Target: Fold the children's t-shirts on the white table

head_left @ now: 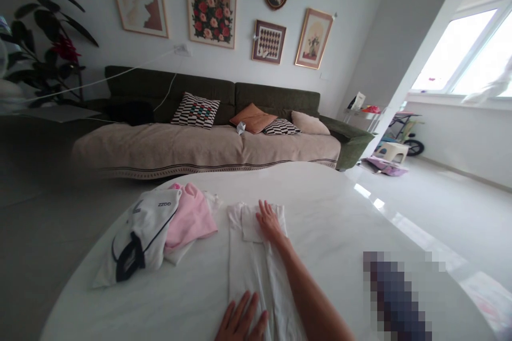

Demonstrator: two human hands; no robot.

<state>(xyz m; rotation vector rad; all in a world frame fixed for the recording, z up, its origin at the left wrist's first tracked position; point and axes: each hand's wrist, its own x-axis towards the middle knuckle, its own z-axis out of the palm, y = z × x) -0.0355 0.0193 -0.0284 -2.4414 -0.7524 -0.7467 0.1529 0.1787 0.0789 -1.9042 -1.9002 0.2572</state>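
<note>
A white garment (248, 266) lies in a long narrow strip on the white table, its far end folded over into a layered flap. My right hand (270, 222) rests on that far fold, fingers stretched out and palm down. Nearer to me, my left hand (242, 321) lies on the near part of the cloth with its fingers spread; the wrist is out of view. To the left sits a loose pile of clothes: a white top with dark trim (154, 226) and a pink garment (192, 218), with some more white cloth under and behind them.
The rounded marble-look table (320, 208) stands before a dark green sofa (276, 97) with a beige cover and several cushions. At the table's right a dark shape (400, 298) is pixelated. A white stool (392, 151) and a purple item (387, 165) are on the floor beyond.
</note>
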